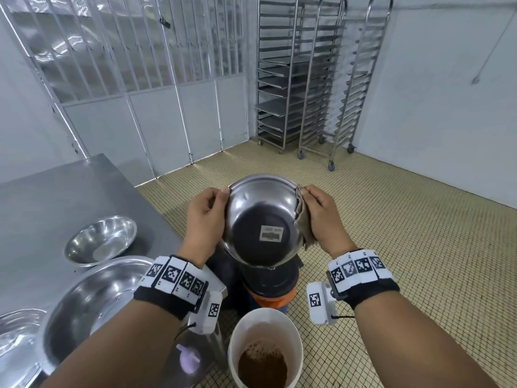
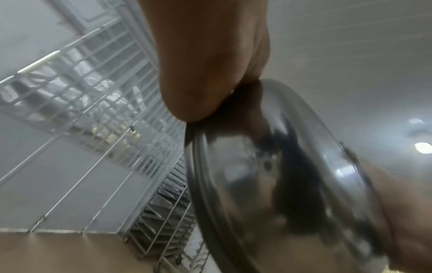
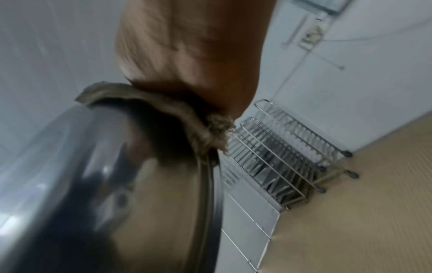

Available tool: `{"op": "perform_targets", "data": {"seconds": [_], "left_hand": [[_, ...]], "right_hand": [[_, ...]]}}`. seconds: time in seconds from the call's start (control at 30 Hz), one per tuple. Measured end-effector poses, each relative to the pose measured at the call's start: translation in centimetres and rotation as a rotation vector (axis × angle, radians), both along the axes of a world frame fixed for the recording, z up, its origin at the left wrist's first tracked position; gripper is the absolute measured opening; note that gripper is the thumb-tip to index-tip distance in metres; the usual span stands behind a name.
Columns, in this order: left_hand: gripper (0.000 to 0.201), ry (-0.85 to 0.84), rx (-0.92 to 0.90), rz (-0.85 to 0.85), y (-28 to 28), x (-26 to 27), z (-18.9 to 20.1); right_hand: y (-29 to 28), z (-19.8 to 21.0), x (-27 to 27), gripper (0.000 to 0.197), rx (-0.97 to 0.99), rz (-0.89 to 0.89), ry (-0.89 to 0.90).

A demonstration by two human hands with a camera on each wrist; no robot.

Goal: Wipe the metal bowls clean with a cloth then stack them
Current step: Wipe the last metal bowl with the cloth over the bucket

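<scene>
I hold a metal bowl (image 1: pixel 261 219) up in front of me, tilted so its base with a barcode sticker (image 1: pixel 272 233) faces me. My left hand (image 1: pixel 208 212) grips its left rim (image 2: pixel 198 166), thumb over the edge. My right hand (image 1: pixel 319 217) presses a brown cloth (image 1: pixel 303 219) against the right rim and wall (image 3: pixel 205 194); the cloth (image 3: pixel 163 114) wraps over the edge. Three more metal bowls sit on the steel table (image 1: pixel 56 197) at left: a small one (image 1: pixel 100 240), a large one (image 1: pixel 92 301), and one cut off at the edge (image 1: pixel 16 340).
A white bucket (image 1: pixel 265 348) with brown powder stands on the tiled floor below my hands, behind it a dark and orange object (image 1: pixel 268 284). Two wheeled tray racks (image 1: pixel 305 79) stand at the far wall. A barred metal partition (image 1: pixel 140 65) closes the back left.
</scene>
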State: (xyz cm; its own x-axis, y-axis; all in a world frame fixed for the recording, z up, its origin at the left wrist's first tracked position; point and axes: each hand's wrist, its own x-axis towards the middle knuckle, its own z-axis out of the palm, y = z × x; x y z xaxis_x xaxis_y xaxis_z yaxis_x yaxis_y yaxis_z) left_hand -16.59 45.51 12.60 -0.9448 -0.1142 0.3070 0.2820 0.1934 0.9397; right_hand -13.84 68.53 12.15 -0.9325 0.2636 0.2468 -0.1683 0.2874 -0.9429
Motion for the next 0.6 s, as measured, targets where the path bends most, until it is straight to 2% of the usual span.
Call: {"op": "perform_targets", "data": {"seconds": [0.07,0.2,0.27,0.43,0.5,0.6], "left_hand": [[0.029,0.064,-0.164,-0.054,-0.3,0.1,-0.2],[0.015,0.116,-0.397,-0.238,0.5,0.3,1.4],[0.017,0.086,-0.362,-0.254,1.0,0.3,2.1],[0.021,0.017,-0.041,-0.060,-0.6,-0.4,1.9],[0.023,0.033,-0.096,-0.062,-0.4,-0.1,1.4],[0.020,0.078,-0.247,-0.147,0.7,0.9,1.2]], "right_hand": [[0.1,0.1,0.1,0.028,0.056,0.000,0.044],[-1.3,2.0,-0.2,0.018,0.406,0.155,0.125],[-1.8,2.1,-0.2,0.017,0.425,0.156,0.167],[-0.8,-0.1,0.7,0.032,0.088,0.043,0.083],[-0.9,-0.4,0.7,0.032,0.126,0.050,0.101],[-1.5,1.0,0.1,0.022,0.345,0.109,0.139]]}}
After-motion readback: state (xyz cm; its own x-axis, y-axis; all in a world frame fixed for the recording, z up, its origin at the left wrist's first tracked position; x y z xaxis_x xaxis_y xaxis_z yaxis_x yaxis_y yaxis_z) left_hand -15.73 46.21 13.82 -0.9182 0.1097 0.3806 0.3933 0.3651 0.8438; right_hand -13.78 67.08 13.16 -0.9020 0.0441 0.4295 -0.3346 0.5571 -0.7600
